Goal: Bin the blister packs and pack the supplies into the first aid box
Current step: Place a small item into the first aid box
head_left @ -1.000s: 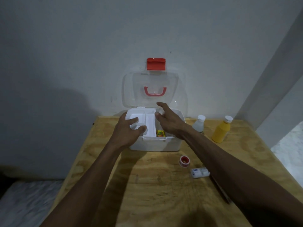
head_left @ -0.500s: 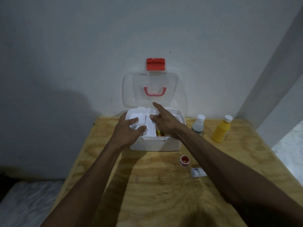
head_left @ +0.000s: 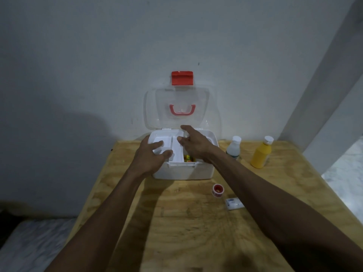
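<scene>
The white first aid box [head_left: 184,171] stands open at the table's far edge, its clear lid [head_left: 176,99] with a red handle leaning on the wall. A white inner tray [head_left: 176,152] sits in the box's left part. My left hand [head_left: 149,156] grips the tray, thumb and index finger pinching its left compartment. Above the box's middle, my right hand [head_left: 196,143] has its fingers stretched out and its thumb at the tray's right edge. Colourful small items [head_left: 188,158] show inside the box, beside the tray.
To the right of the box stand a white bottle [head_left: 233,147] and a yellow bottle [head_left: 261,154]. A red-capped roll [head_left: 217,190] and a small white pack [head_left: 233,203] lie on the wooden table [head_left: 196,222]. The wall is just behind the box.
My right hand has slid left across the box towards the tray. My left hand has kept its hold on the tray.
</scene>
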Available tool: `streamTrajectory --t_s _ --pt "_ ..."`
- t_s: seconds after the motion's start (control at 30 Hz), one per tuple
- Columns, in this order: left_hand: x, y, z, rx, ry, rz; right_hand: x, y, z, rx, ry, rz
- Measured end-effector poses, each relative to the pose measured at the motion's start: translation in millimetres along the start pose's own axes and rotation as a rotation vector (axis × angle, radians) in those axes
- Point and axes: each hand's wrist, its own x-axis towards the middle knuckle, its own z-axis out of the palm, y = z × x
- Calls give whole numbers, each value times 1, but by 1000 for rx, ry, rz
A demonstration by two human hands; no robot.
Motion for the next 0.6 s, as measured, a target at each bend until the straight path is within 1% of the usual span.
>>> streamTrajectory --t_s 0.13,0.33,0.47,0.6 --pt "1 -3 -2 -2 -16 -5 -13 -3 -15 -47 67 -47" --pt "1 -3 -5 -7 -27 10 -47 -3 -42 8 165 -111" --pt "3 -5 -4 50 -24 22 -76 8 -58 50 199 -139" --pt "2 -6 -3 48 -18 38 -108 31 -78 35 326 -162"
